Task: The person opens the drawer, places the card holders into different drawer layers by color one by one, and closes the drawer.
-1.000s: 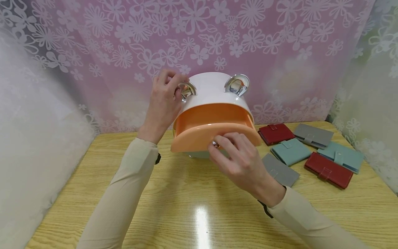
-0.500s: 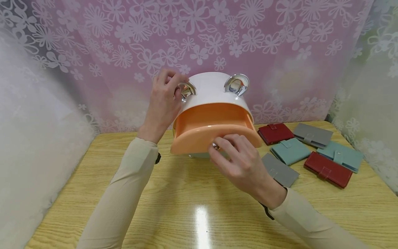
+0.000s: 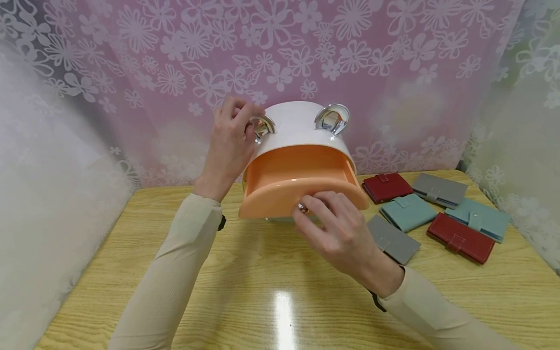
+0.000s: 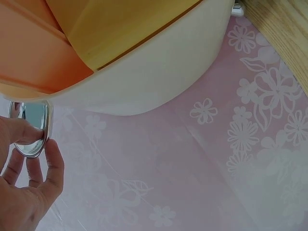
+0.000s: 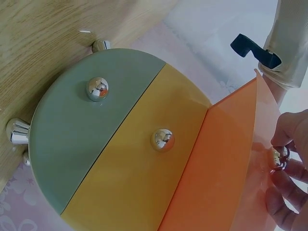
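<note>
A round white drawer box (image 3: pixel 294 116) with two chrome ears stands at the back middle of the table. Its top orange drawer (image 3: pixel 271 199) is pulled out, and no contents show in the part visible from above. My right hand (image 3: pixel 337 228) pinches the chrome knob (image 5: pixel 278 158) on that drawer's front. My left hand (image 3: pixel 232 141) grips the left chrome ear (image 4: pixel 32 126), thumb on its face and fingers behind. Below, the yellow drawer (image 5: pixel 139 159) and the green drawer (image 5: pixel 91 125) sit closed, each with a round chrome knob.
Several wallets lie to the right of the box: a dark red wallet (image 3: pixel 387 187), a grey wallet (image 3: pixel 439 188), a mint wallet (image 3: pixel 408 212) and a red wallet (image 3: pixel 461 238) among them. A pink flowered cloth (image 3: pixel 280 53) hangs close behind. Chrome feet (image 5: pixel 19 131) support the box.
The orange drawer has come a little farther out towards me, my right hand moving slightly down with its knob. My left hand stays on the ear.
</note>
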The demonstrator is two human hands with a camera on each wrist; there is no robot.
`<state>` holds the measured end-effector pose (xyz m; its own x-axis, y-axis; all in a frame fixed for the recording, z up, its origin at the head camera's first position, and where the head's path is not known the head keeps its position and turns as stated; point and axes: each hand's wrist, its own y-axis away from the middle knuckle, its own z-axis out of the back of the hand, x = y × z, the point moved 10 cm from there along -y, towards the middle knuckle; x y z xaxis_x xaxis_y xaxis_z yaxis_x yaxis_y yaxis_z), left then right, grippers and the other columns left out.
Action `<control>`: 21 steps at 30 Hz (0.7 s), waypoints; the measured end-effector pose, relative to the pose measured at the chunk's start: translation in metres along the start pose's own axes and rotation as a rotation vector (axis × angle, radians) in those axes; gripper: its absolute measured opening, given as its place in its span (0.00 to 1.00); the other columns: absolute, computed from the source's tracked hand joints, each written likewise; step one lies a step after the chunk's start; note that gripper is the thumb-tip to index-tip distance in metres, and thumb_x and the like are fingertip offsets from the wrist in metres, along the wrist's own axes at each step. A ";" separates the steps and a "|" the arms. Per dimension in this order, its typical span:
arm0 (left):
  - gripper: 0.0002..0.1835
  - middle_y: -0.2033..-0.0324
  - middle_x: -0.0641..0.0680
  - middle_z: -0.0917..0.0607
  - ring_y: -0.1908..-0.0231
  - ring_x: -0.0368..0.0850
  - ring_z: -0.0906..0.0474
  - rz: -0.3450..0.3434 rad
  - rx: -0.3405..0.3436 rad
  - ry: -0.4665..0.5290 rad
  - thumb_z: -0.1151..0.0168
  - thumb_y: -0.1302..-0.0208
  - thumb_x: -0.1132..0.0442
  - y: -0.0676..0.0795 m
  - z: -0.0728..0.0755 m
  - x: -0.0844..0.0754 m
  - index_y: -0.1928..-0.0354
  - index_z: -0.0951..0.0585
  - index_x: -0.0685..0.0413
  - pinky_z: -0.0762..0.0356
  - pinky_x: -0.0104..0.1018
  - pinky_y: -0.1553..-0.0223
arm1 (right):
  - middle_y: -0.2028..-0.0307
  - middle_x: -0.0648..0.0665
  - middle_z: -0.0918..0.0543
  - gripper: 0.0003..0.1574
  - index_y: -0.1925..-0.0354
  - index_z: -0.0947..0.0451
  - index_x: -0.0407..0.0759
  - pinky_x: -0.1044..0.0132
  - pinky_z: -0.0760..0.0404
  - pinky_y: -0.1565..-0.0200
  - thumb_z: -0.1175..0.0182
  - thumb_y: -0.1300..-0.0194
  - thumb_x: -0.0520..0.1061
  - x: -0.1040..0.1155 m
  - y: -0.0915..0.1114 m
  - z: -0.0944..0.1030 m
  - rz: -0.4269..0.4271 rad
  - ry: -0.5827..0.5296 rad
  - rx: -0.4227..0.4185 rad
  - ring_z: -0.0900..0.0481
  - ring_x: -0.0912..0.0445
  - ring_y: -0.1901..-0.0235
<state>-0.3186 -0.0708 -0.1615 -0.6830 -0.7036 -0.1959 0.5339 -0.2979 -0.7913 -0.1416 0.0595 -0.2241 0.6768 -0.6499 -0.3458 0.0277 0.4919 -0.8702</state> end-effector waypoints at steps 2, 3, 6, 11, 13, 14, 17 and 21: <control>0.11 0.53 0.61 0.23 0.53 0.58 0.24 -0.002 -0.001 -0.001 0.45 0.31 0.75 0.000 0.000 0.000 0.53 0.18 0.58 0.28 0.50 0.45 | 0.62 0.38 0.15 0.09 0.62 0.15 0.37 0.55 0.17 0.68 0.41 0.28 0.39 0.000 0.000 0.000 -0.001 -0.002 0.002 0.20 0.44 0.66; 0.11 0.53 0.61 0.23 0.53 0.58 0.24 -0.004 -0.001 -0.001 0.45 0.31 0.75 0.000 0.000 0.000 0.53 0.18 0.58 0.28 0.51 0.45 | 0.62 0.38 0.15 0.10 0.62 0.15 0.37 0.55 0.17 0.68 0.41 0.27 0.40 0.000 0.000 0.000 -0.001 -0.001 0.002 0.20 0.44 0.66; 0.11 0.53 0.61 0.23 0.53 0.58 0.24 -0.004 0.001 0.001 0.44 0.31 0.75 0.000 0.000 0.000 0.53 0.19 0.57 0.28 0.50 0.45 | 0.62 0.38 0.15 0.10 0.62 0.15 0.38 0.55 0.17 0.67 0.42 0.27 0.40 0.001 0.001 0.000 0.002 0.002 0.007 0.20 0.44 0.66; 0.10 0.52 0.61 0.23 0.53 0.58 0.24 -0.001 0.004 -0.003 0.44 0.31 0.74 0.001 0.001 -0.001 0.52 0.19 0.57 0.28 0.51 0.45 | 0.63 0.38 0.15 0.10 0.62 0.15 0.38 0.56 0.17 0.68 0.42 0.27 0.39 0.002 0.002 0.000 0.008 0.009 0.010 0.20 0.44 0.66; 0.10 0.52 0.61 0.23 0.52 0.58 0.25 0.002 0.007 -0.007 0.44 0.30 0.74 0.001 0.001 -0.001 0.52 0.19 0.57 0.27 0.50 0.45 | 0.63 0.38 0.15 0.10 0.62 0.15 0.38 0.56 0.17 0.68 0.42 0.27 0.39 0.002 0.002 0.000 0.009 0.007 0.010 0.20 0.44 0.67; 0.10 0.52 0.61 0.23 0.52 0.58 0.25 0.004 0.009 -0.008 0.44 0.30 0.74 0.002 0.001 0.000 0.52 0.19 0.57 0.27 0.50 0.45 | 0.63 0.38 0.15 0.10 0.62 0.14 0.38 0.56 0.17 0.68 0.42 0.27 0.39 0.002 0.002 0.000 0.008 0.004 0.011 0.20 0.44 0.67; 0.10 0.52 0.61 0.23 0.52 0.57 0.25 0.007 0.011 -0.012 0.44 0.30 0.73 0.002 0.000 0.000 0.52 0.19 0.57 0.27 0.50 0.45 | 0.63 0.38 0.15 0.10 0.62 0.14 0.38 0.56 0.17 0.68 0.42 0.27 0.39 0.002 0.002 0.001 0.006 -0.005 0.004 0.20 0.44 0.67; 0.10 0.52 0.61 0.23 0.52 0.57 0.25 0.004 0.010 -0.012 0.43 0.30 0.73 0.001 0.000 0.000 0.52 0.19 0.57 0.28 0.51 0.44 | 0.63 0.38 0.15 0.09 0.62 0.15 0.37 0.56 0.17 0.68 0.41 0.29 0.38 0.002 0.001 0.003 0.011 -0.008 -0.014 0.20 0.44 0.67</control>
<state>-0.3179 -0.0712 -0.1626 -0.6751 -0.7124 -0.1918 0.5413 -0.3017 -0.7849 -0.1380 0.0606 -0.2248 0.6830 -0.6395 -0.3528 0.0098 0.4910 -0.8711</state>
